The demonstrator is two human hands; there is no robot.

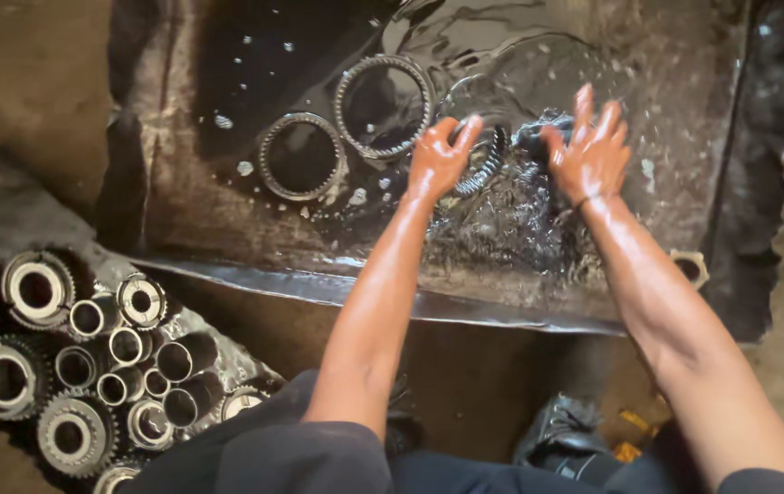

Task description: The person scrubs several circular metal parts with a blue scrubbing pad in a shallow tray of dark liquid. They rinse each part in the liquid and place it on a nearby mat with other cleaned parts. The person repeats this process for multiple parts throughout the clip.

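Your left hand (440,157) is clamped on a toothed ring gear (485,161) held on edge in the oily wash tray (227,229), while your right hand (590,151), fingers spread, presses a dark rag (538,133) against that gear. Two more ring gears (301,156) lie flat in the liquid just left of it. Way off to the tray's lower left sits a pile of gears and sleeves (90,352).

A grimy repair workshop — oily wash tray (227,220), heaped steel gears (72,366) on dirt floor.
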